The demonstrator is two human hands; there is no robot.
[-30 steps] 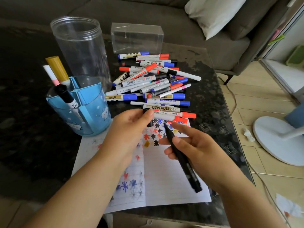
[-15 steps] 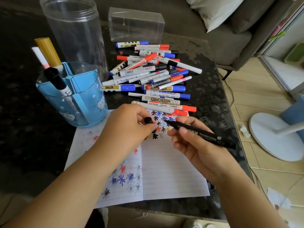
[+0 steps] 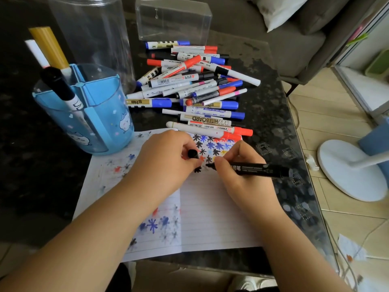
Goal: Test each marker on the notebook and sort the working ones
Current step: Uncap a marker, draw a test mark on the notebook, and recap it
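I am watching the right hand (image 3: 242, 175) pinching a black marker (image 3: 259, 170) near its tip, which is touching the notebook (image 3: 210, 207) just below the cluster of black, blue, red and yellow star marks. The marker's barrel is lying almost level, pointing away to the right of the notebook. The left hand (image 3: 166, 163) is resting on the notebook's left page, its grip curling round a black cap (image 3: 192, 153). Just beyond the notebook's far edge, a pile of markers (image 3: 193, 89) is lying on the dark surface (image 3: 273, 114), with two red-capped ones touching the page. At the notebook's far left corner, a blue divided holder (image 3: 88, 114) is keeping three markers upright. Behind the holder a clear jar (image 3: 92, 34) is standing, and beyond the pile a clear box (image 3: 172, 20).
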